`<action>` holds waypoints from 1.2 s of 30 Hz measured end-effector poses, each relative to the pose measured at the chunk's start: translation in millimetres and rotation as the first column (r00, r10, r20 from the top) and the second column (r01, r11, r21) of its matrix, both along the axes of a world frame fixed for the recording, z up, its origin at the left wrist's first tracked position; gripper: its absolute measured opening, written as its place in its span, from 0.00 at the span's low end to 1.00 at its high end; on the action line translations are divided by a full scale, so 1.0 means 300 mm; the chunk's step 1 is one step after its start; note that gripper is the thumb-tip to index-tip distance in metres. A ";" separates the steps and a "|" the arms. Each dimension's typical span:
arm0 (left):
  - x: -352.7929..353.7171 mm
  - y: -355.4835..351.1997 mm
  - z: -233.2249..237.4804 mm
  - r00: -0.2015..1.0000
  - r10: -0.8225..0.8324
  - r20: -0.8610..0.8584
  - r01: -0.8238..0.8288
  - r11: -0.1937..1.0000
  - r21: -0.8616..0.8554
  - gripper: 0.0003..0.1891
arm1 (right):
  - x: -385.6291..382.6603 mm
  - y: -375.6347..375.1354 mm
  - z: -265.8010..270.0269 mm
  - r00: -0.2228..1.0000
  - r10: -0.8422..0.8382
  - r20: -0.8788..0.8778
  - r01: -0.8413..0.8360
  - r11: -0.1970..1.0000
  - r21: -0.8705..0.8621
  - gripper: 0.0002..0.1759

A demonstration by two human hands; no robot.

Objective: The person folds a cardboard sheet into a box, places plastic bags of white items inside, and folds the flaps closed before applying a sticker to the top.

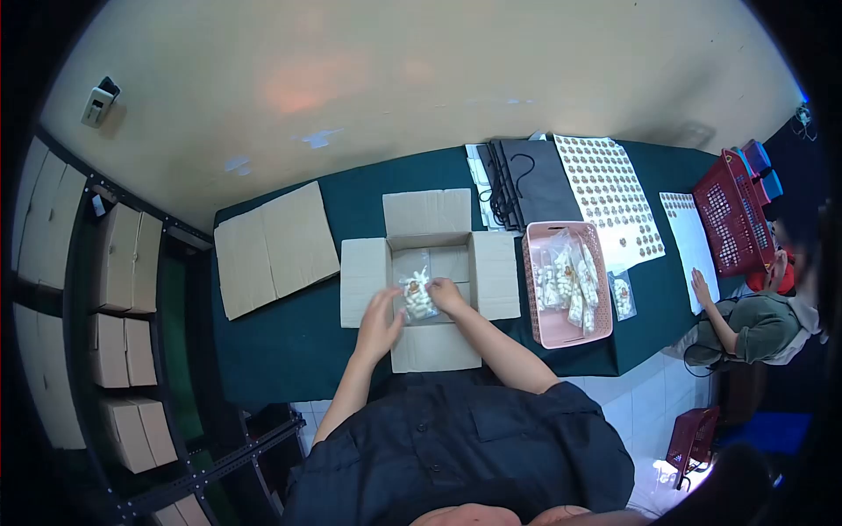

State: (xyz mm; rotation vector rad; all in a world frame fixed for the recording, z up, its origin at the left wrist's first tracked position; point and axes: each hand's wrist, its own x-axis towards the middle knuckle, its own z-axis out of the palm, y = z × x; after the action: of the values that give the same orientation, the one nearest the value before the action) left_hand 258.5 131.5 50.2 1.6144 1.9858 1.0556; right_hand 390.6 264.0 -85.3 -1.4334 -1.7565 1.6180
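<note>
An open cardboard box (430, 346) stands on the table in front of me, its flaps folded outward. In it is a clear plastic bag (418, 296) of small white pieces with a round brown sticker. My right hand (447, 296) pinches the bag's right side, fingers bent. At the box's left edge, my left hand (380, 324) is beside the bag with fingers stretched and thumb apart. To the right of the box, a pink basket (532, 302) holds several similar bags. One more bag (623, 296) lies on the table just right of that basket.
Flattened cardboard (276, 250) lies at the left of the green-covered table (364, 206). Behind the pink basket are a black folder-like item (548, 184) and sticker sheets (605, 193). Another person (759, 324) sits at the right near a red basket (732, 210). Shelves at left hold boxes (123, 351).
</note>
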 end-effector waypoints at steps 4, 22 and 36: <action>0.061 -0.074 0.020 0.930 -0.365 0.039 0.361 0.892 -0.273 0.26 | -0.047 -0.001 0.032 0.964 0.098 0.248 -0.153 0.965 0.214 0.15; 0.207 -0.203 -0.040 0.894 -0.379 -0.237 0.323 0.914 -0.246 0.26 | 0.929 0.178 0.177 0.574 -0.755 0.315 0.243 0.525 0.815 0.22; 0.361 -0.045 0.101 0.926 -0.376 -0.012 0.376 0.925 0.048 0.22 | 0.617 -0.098 0.569 0.860 -0.510 0.038 0.186 0.382 0.905 0.16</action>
State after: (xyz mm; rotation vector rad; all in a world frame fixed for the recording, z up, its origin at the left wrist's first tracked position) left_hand 366.8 118.0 80.5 1.9237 1.5684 0.9544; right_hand 575.7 234.5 85.3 -1.3602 -1.7976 0.0765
